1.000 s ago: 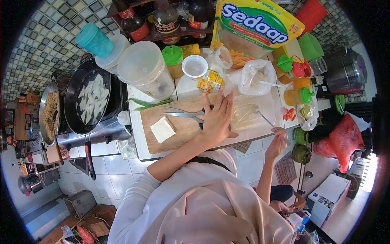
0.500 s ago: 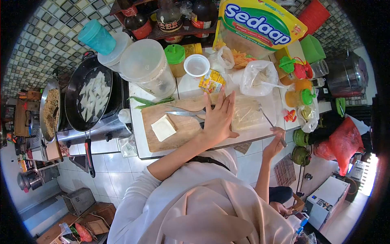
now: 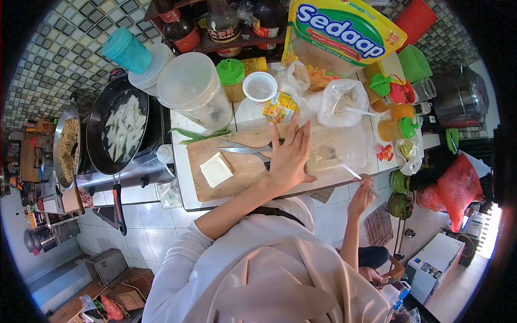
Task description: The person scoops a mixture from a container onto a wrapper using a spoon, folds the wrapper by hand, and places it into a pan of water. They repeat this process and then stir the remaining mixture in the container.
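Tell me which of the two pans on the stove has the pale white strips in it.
The black pan nearer the cutting board; the silver pan left of it holds brown food.

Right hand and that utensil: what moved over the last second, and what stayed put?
The right hand, gripping a thin metal utensil, drew back from the clear plastic tray toward the counter's near edge, lifting the tip out. The left hand stayed flat, fingers spread, on the cutting board. Knife and white square did not move.
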Available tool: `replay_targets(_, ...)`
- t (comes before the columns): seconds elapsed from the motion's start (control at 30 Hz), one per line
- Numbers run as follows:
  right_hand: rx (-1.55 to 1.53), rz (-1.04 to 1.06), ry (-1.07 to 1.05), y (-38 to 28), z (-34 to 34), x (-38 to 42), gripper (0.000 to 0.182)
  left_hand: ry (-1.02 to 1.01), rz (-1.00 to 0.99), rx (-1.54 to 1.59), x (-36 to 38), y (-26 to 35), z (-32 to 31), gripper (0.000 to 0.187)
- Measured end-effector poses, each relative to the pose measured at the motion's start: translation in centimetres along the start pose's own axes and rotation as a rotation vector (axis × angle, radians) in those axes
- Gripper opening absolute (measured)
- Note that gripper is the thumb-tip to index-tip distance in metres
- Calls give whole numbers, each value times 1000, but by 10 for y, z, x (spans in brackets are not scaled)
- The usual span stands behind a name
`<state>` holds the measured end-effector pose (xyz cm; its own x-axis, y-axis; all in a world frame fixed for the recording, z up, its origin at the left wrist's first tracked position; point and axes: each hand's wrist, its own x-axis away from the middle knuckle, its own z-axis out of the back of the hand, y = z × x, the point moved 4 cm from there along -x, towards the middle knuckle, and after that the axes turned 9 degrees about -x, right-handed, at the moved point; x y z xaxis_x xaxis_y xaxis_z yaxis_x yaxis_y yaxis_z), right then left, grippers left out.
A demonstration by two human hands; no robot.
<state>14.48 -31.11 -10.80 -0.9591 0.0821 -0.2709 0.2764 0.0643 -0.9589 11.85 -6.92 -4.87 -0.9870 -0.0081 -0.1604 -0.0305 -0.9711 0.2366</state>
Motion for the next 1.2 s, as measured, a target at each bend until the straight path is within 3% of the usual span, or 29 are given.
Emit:
replay_targets(0.07,-42,4,-151,4,-8,11,29,-12,4,-7,0,0,1,119)
replay_targets(0.23,-82,-3,-95,-11,-11,1,33,-35,12,-21,-1,0,0,120)
replay_targets(0.33,-75,-27,-208,-17,-17,-1,32,-32,0,1,0,0,-1,121)
replay_targets(0.57,145,158,-304,-31,-52,-23,25,-63,13,16,-1,0,0,122)
replay_targets(0.7,260,236,-529,-50,-79,-22,10,-73,23,6,-1,0,0,123)
replay_targets(0.73,286,326,-667,-56,-83,-18,6,-72,26,3,0,-1,-1,123)
replay_targets(0.77,313,418,-805,-63,-86,-14,7,-55,18,20,0,-2,-2,122)
replay_targets(0.8,313,420,-806,-73,-87,-13,7,-38,8,38,0,-1,-3,122)
replay_targets(0.87,491,517,-1029,-91,-94,-2,20,-52,15,29,-1,-1,-1,123)
replay_targets(1.2,513,568,-1071,-88,-112,-28,28,-22,27,34,-1,-1,-1,124)
